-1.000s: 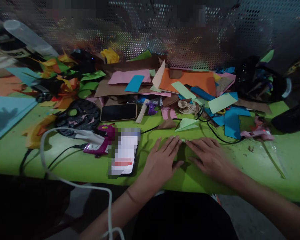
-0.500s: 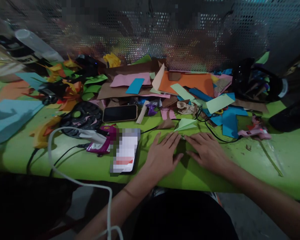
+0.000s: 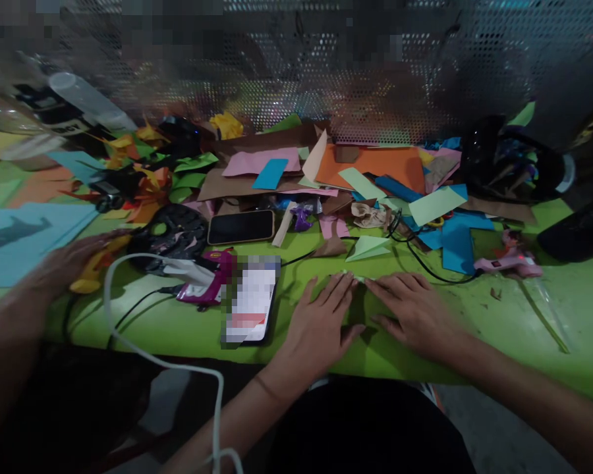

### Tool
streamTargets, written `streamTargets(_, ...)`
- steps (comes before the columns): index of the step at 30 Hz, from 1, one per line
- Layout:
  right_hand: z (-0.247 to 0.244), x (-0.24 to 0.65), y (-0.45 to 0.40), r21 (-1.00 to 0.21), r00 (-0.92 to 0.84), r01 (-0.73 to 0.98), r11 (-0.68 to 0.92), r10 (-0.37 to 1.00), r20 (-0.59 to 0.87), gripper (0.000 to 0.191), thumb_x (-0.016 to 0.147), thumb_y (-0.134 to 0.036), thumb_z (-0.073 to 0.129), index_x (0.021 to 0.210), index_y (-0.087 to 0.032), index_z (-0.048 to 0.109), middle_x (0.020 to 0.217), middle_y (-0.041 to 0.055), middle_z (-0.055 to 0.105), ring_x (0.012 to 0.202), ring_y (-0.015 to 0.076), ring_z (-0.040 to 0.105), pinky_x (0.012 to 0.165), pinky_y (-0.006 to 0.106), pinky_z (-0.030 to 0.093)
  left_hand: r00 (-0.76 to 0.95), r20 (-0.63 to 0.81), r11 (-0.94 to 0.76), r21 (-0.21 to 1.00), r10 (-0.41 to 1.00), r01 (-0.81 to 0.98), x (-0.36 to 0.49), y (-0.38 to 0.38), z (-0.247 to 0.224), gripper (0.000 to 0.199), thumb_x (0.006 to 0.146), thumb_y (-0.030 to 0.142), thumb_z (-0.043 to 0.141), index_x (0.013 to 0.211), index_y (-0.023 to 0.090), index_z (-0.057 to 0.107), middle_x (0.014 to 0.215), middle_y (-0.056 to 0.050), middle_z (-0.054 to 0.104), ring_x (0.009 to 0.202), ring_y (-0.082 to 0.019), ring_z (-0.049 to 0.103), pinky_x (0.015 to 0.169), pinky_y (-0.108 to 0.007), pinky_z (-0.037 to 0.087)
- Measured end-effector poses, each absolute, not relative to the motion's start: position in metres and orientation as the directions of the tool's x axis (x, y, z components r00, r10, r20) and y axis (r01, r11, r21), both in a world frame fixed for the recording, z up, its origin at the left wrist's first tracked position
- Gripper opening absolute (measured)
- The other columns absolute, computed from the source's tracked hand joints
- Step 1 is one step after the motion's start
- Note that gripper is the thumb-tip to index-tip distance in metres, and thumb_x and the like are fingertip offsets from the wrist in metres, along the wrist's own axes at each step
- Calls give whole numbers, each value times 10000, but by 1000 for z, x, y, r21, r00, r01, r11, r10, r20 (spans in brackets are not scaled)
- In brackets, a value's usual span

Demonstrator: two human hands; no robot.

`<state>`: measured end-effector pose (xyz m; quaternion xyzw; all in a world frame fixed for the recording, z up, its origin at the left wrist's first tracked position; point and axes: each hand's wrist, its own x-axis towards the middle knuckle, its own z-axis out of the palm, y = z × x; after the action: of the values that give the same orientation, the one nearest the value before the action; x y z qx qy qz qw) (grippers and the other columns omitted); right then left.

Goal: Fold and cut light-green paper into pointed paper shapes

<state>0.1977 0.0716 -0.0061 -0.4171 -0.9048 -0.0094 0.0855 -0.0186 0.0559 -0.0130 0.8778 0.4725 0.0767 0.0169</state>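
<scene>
Fingers stretched out and palm down, my left hand point(image 3: 326, 309) rests on the green tabletop point(image 3: 296, 362). Facing it, my right hand point(image 3: 405, 306) lies with its fingers extended too, the two sets of fingertips almost meeting. A thin pale green strip point(image 3: 360, 280), seemingly paper, shows between the fingertips, which press on it; most of it is hidden beneath them. Just beyond the hands sits a folded pale green paper point(image 3: 369, 248). To the left of my left hand a lit phone point(image 3: 252, 299) lies face up.
Another person's hand point(image 3: 74, 260) is on a yellow glue gun point(image 3: 96, 266) at the left. Nearby are a magenta glue gun point(image 3: 207, 286), a white cable point(image 3: 165, 362) and a dark phone point(image 3: 241, 227). A pink glue gun point(image 3: 511, 264) lies right; coloured paper scraps point(image 3: 375, 168) line the back.
Another person's hand has come in from the left onto the yellow glue gun. My fingertips have shifted slightly towards me, and more of the pale green strip shows. The view has shifted slightly.
</scene>
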Motion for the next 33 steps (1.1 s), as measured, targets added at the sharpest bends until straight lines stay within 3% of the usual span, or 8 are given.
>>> streamTargets(33,-7,198,76,-73,-630,758,648,756,178,502,929,-388,578,1359,-131,543,1177,130,658,1043,284,552,913,430,398,517,127,-530,117,846,840,-15,59,-13,572,1003,496,349,1465,169,432,1540,-74,429,1400,-257,429,1172,-528,282)
